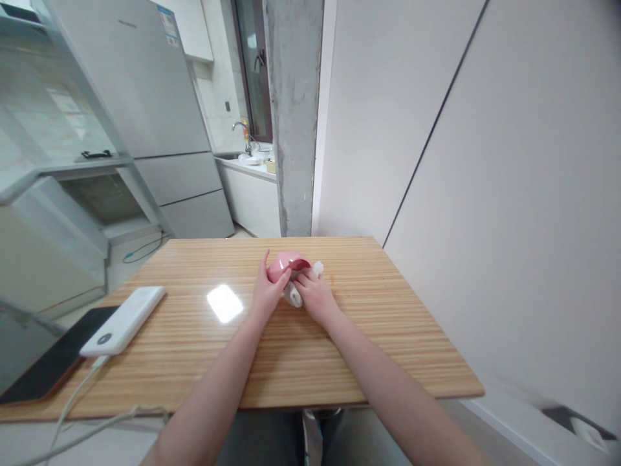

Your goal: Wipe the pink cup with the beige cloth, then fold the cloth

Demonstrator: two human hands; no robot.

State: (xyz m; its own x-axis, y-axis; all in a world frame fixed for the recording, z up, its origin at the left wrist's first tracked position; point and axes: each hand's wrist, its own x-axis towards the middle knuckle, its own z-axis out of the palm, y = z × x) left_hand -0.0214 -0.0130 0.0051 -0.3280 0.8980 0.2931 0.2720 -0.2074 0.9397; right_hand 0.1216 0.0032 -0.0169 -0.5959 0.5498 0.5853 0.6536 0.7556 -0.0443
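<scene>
A small pink bowl (284,263) is tipped on its side over the middle of the wooden table (369,323), its opening turned to the right. My left hand (266,292) holds it from the left, fingers up along its back. My right hand (314,296) presses a white tissue or cloth (293,294) against the bowl's rim; a bit of the white material also pokes out behind the fingers. Both forearms reach in from the bottom edge.
A white power bank (125,320) with a white cable (72,401) lies at the table's left, beside a dark phone or tablet (43,369). A white wall runs along the right. Behind stand a concrete pillar (294,116), a fridge (145,110) and a kitchen counter.
</scene>
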